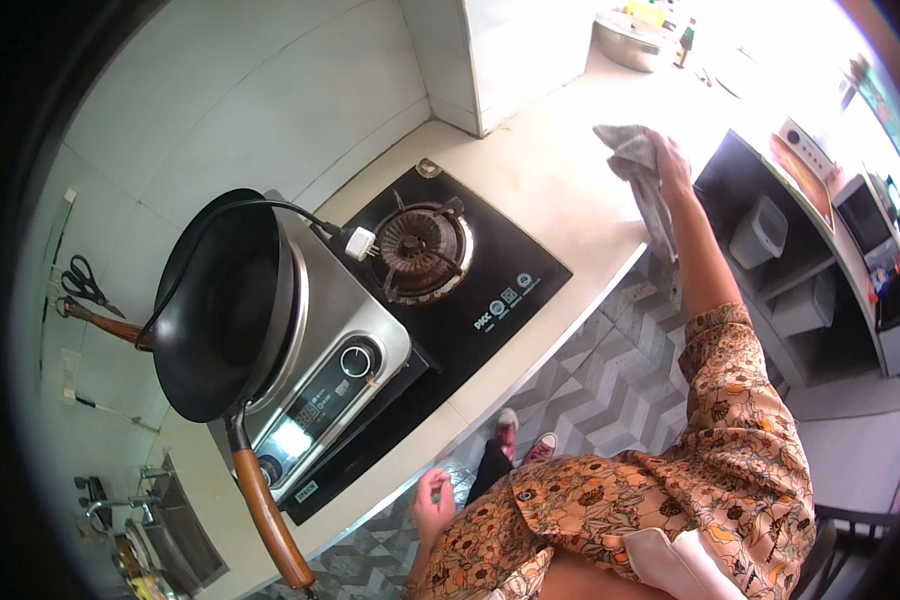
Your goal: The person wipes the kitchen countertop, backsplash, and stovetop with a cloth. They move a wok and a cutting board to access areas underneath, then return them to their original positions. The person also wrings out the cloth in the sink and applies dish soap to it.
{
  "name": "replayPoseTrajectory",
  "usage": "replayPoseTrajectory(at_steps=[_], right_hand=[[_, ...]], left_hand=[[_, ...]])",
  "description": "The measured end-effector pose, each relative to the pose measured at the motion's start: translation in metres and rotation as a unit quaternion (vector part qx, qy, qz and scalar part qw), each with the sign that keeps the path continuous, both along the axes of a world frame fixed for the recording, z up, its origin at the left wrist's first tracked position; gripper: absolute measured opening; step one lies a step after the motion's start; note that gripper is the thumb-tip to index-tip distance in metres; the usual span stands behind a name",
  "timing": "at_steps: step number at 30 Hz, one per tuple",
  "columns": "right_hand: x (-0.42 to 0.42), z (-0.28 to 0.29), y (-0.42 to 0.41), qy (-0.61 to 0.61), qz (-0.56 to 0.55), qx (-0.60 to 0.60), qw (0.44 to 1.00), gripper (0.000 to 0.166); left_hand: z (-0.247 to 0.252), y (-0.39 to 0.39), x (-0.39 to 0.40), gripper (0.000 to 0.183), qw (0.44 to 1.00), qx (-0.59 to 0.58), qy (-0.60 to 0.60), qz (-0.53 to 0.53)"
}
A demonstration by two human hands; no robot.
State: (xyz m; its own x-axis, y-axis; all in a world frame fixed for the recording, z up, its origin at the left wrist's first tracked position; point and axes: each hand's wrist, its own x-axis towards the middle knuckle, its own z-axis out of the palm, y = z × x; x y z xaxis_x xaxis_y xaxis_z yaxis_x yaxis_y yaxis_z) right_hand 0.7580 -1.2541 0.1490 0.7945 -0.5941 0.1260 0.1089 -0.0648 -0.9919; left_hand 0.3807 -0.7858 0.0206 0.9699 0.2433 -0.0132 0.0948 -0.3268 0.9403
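Observation:
My right hand point(669, 161) grips a crumpled grey cloth point(634, 154) at the right part of the pale countertop point(540, 172). One end of the cloth hangs over the counter's front edge. Low beside my body, my left hand point(435, 502) has loosely curled fingers, and I see nothing held in it. It is nearest to the front edge of the counter, below the black gas hob point(487, 262). A bare burner point(420, 244) shows on the hob. Left of the burner, a silver induction cooker point(352, 307) carries a black wok point(217, 315).
The wok's wooden handle point(270, 517) juts past the counter front. A white plug point(360, 244) on a black cord rests by the burner. Farther left is a sink point(187, 532); scissors point(82, 281) hang on the wall. A metal basin point(634, 45) stands at the far right, and shelves point(802, 277) flank my arm.

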Motion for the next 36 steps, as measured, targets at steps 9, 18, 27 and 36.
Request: replayPoseTrajectory(at_steps=[9,18,27,36], right_hand=[[0.06,0.157,0.131,-0.206,0.165,-0.233,0.936,0.043],[0.208,0.095,0.306,-0.14,0.309,-0.404,0.85,0.057],[0.248,-0.062,0.425,-0.226,0.519,-0.62,0.543,0.064],[0.296,-0.089,0.412,-0.251,0.533,-0.601,0.54,0.043]], left_hand=[[0.021,-0.09,0.153,0.015,0.987,-0.005,-0.132,-0.094],[0.006,-0.11,0.186,0.013,0.987,0.093,-0.131,-0.025],[0.01,-0.14,0.219,0.011,0.945,0.257,-0.114,0.169],[0.01,-0.151,0.228,0.014,0.917,0.333,-0.069,0.209]])
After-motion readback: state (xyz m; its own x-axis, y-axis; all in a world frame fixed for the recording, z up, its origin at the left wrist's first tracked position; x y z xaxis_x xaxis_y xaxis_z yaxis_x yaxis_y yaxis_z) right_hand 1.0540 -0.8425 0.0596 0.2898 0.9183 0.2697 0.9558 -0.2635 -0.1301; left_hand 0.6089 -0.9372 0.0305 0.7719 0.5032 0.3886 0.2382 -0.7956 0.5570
